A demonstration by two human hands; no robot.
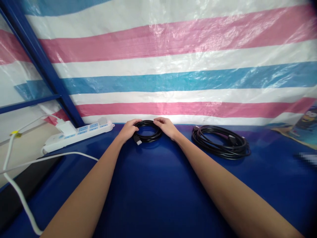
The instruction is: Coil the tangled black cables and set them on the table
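Note:
A black cable (148,140) lies wound in a small round coil on the blue tabletop (148,188), near its back edge. Its silver-tipped plug, which looks like HDMI, points toward me at the coil's lower left. My left hand (129,129) is closed on the coil's left side, thumb over the loops. On the opposite side, my right hand (166,126) grips the upper right of the coil between thumb and fingers. Some fingertips of both hands are hidden behind the loops. Further right rests a second, larger coil of black cable (220,153) with several plug ends showing.
At the left stands a white power strip (81,133) with a white charger (66,128) plugged in. A white cord (18,191) runs down past a dark flat object (27,191). A striped plastic sheet (158,49) hangs behind; a blue metal post (44,62) slants at left.

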